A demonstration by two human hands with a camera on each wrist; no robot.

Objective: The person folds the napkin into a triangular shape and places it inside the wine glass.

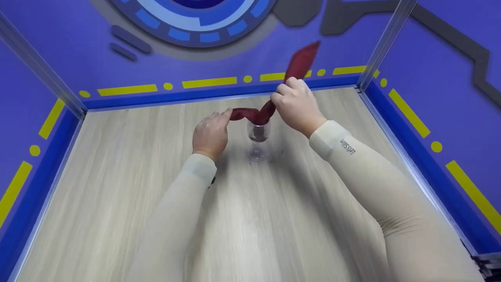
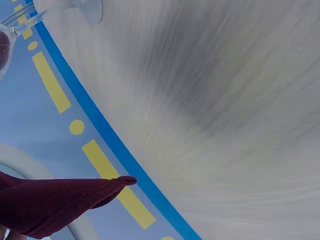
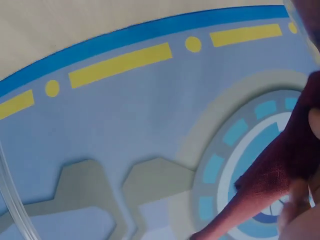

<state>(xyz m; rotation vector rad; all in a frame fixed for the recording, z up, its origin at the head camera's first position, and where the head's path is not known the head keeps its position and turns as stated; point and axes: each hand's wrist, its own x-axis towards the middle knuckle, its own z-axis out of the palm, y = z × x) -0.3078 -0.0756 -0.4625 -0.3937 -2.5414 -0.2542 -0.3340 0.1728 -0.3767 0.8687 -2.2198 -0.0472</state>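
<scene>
A dark red cloth napkin point(image 1: 300, 64) is stretched between both hands, its middle dipping into the mouth of a clear stemmed glass point(image 1: 259, 135) that stands upright on the table. To the left of the glass, my left hand point(image 1: 211, 134) pinches one part of the napkin near the rim height. Higher up on the right, my right hand point(image 1: 298, 105) grips the other part, and a loose pointed end rises above its fingers. The left wrist view shows a napkin corner point(image 2: 65, 202) and part of the glass point(image 2: 91, 10). In the right wrist view the napkin point(image 3: 270, 175) partly hides the fingers point(image 3: 296, 212).
The pale wood-grain table point(image 1: 129, 188) spreads around the glass. Blue panels with yellow markings point(image 1: 209, 82) close off the back and both sides, with metal posts point(image 1: 385, 43) at the corners.
</scene>
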